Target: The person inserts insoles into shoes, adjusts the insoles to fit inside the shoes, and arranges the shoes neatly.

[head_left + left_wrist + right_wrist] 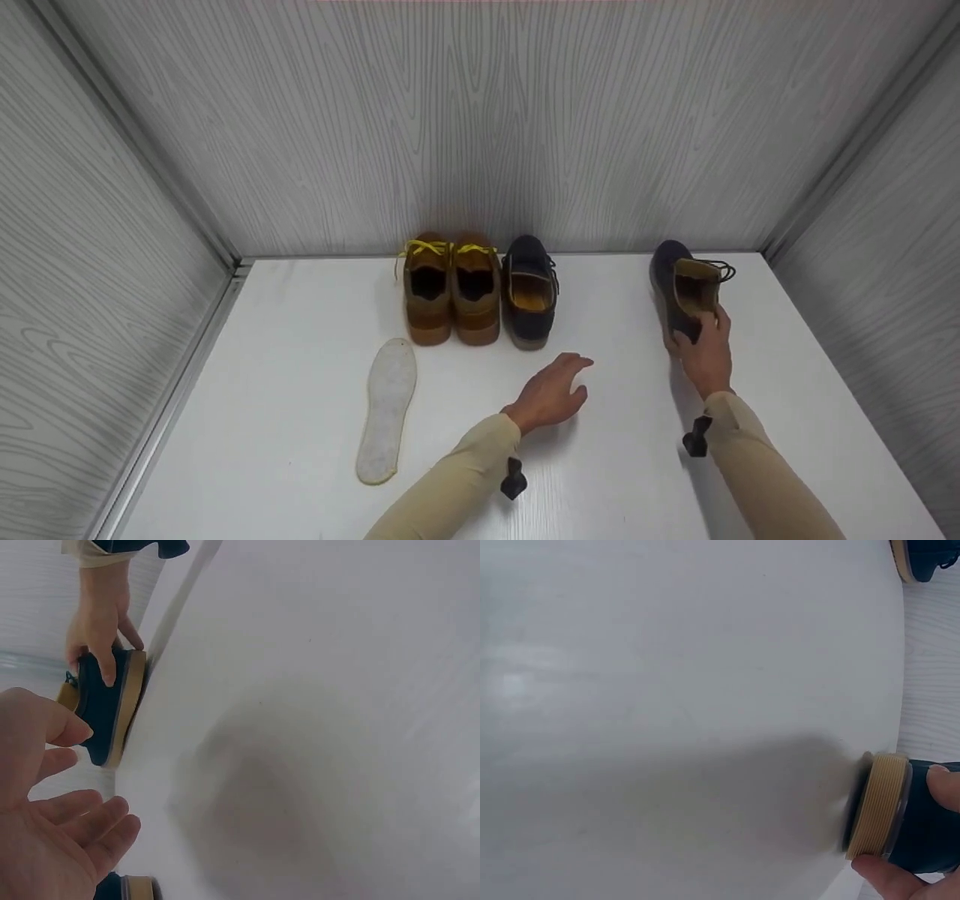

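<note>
My right hand [709, 358] holds a dark blue lace-up shoe [669, 259] by its heel, at the right of the white table. The shoe's toe points to the back wall and its opening shows a tan lining. In the right wrist view, fingers lie on the heel and its ridged tan sole [877, 806]. Over the table's middle, my left hand [551, 394] holds nothing, its fingers loosely bent and thumb apart. Nearest to it stands another dark blue shoe [530, 326], which also shows at the bottom of the left wrist view.
Two brown shoes [430, 326] with yellow laces stand side by side, left of the standing blue shoe. A pale insole [388, 412] lies flat on the table [277, 390] at the left. Wood-patterned panels [450, 127] rise at the back and both sides.
</note>
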`<action>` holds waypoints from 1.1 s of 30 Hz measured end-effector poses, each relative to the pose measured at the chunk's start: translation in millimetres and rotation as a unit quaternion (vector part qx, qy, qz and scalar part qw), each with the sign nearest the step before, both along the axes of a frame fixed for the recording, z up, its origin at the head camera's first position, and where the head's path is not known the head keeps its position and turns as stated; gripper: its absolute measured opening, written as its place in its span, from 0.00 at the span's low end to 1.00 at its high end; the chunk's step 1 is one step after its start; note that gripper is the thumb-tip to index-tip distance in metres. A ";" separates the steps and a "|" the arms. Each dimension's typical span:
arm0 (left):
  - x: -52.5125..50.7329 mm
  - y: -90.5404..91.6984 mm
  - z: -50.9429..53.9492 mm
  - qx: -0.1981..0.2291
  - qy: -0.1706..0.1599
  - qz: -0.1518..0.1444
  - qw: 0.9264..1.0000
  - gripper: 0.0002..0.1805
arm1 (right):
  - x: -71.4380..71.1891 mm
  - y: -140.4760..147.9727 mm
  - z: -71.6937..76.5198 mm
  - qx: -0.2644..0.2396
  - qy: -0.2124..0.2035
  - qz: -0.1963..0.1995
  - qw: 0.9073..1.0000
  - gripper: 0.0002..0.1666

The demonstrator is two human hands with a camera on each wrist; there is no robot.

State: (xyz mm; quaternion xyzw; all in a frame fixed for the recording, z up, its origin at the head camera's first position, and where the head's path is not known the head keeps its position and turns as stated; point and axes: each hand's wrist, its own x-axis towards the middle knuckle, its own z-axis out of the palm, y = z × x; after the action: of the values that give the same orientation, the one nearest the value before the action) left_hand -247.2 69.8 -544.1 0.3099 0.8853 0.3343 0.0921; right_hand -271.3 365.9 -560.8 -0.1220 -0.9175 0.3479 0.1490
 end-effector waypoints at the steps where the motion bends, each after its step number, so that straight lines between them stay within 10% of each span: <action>1: 0.0 -0.9 -0.5 0.000 0.002 0.000 1.000 0.23 | 0.2 0.2 0.0 0.002 0.001 0.000 1.000 0.27; 17: -2.9 -32.2 1.4 0.015 -0.007 0.033 0.999 0.23 | 39.2 -12.6 -1.4 -0.027 0.066 0.011 0.997 0.17; 33: -1.4 -77.7 0.7 0.041 -0.011 0.053 0.998 0.23 | 105.8 -60.9 24.7 -0.061 0.179 0.133 0.973 0.18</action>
State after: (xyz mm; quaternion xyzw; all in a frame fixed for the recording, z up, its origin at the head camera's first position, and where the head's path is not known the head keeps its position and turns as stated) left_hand -248.6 -7.9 -543.3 0.2624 0.8849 0.3782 0.0712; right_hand -165.5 305.0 -536.1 0.0565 -0.8607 0.4364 0.2559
